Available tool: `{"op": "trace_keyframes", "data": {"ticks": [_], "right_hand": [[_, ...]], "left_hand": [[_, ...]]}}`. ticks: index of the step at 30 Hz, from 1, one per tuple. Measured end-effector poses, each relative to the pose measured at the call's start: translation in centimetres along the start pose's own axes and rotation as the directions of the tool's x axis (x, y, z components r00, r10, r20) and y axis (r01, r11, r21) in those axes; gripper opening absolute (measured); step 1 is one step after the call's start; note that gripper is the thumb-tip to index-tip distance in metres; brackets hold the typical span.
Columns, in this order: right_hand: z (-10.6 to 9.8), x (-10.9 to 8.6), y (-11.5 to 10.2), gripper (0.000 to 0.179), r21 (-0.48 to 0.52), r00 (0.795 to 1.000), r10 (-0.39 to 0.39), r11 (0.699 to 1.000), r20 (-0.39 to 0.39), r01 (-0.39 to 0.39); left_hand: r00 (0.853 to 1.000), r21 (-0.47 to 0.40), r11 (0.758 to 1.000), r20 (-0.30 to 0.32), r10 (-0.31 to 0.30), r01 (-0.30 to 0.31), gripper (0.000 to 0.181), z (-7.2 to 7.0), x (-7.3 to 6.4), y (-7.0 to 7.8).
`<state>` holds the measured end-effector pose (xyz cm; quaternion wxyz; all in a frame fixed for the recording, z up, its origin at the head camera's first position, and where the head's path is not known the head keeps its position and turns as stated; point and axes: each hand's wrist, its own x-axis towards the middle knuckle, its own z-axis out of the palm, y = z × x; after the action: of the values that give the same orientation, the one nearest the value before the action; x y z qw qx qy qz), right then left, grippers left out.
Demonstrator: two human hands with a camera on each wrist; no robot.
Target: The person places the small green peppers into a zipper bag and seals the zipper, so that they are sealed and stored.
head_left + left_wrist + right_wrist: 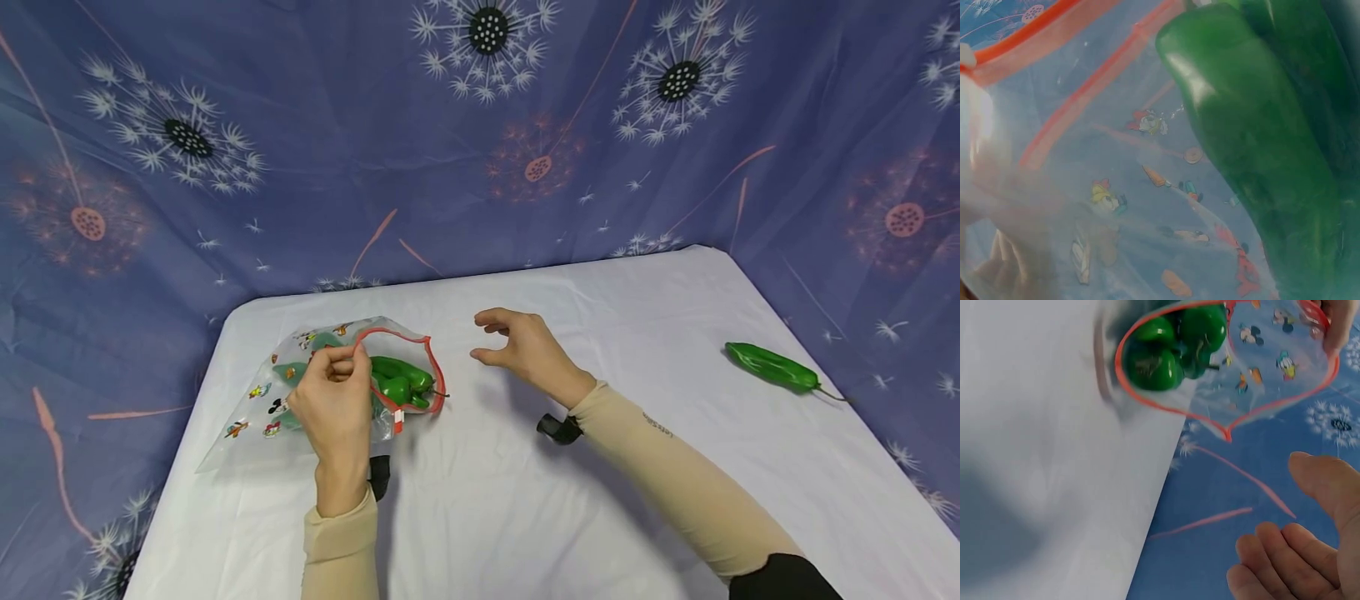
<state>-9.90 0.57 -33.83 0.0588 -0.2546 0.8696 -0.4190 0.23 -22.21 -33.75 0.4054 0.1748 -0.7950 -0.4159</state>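
My left hand (335, 407) pinches the red-edged rim of a clear zip bag (251, 421) printed with small cartoon figures. The bag's mouth gapes toward the right, and several green peppers (401, 375) lie inside it, stem ends at the opening. Through the plastic, the left wrist view shows one long green pepper (1241, 125) up close. To the right of the bag, apart from it, my right hand (536, 354) hovers with fingers and thumb spread and nothing between them. A single long green pepper (772, 367) rests near the table's right edge.
A white cloth covers the table (480, 517). Blue curtain fabric (337, 167) with dandelion prints hangs behind it and at both sides. An orange-red zip slider (398, 421) sits at the near corner of the bag's mouth.
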Motion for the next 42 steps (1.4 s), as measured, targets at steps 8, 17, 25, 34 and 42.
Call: {"op": "trace_keyframes", "data": {"ticks": [8,17,25,34,42], "right_hand": [[-2.1,-0.8,1.1,0.051,0.0,0.999,0.031,1.0,-0.027,-0.031],[-5.5,-1.9,3.0,0.053,-0.012,0.992,0.087,0.996,-0.088,-0.088],[-8.2,-3.4,4.6,0.055,-0.033,0.985,0.121,0.991,-0.124,-0.126],[-11.3,-5.1,6.3,0.057,-0.065,0.975,0.144,0.985,-0.171,-0.157],[-14.1,-7.0,7.7,0.059,-0.104,0.958,0.178,0.973,-0.225,-0.205]], "left_hand": [[1.0,-0.003,1.0,0.013,-0.02,0.02,0.012,-0.1,0.1,-0.1],[1.0,0.002,1.0,0.014,-0.016,0.016,0.013,-0.1,0.2,0.0],[1.0,-0.003,1.0,0.015,-0.009,0.009,0.013,-0.2,0.1,0.0],[1.0,0.006,1.0,0.01,-0.002,0.002,0.013,-0.2,0.1,-0.1],[1.0,0.004,1.0,0.014,-0.011,0.011,0.013,-0.2,0.1,0.0]]}}
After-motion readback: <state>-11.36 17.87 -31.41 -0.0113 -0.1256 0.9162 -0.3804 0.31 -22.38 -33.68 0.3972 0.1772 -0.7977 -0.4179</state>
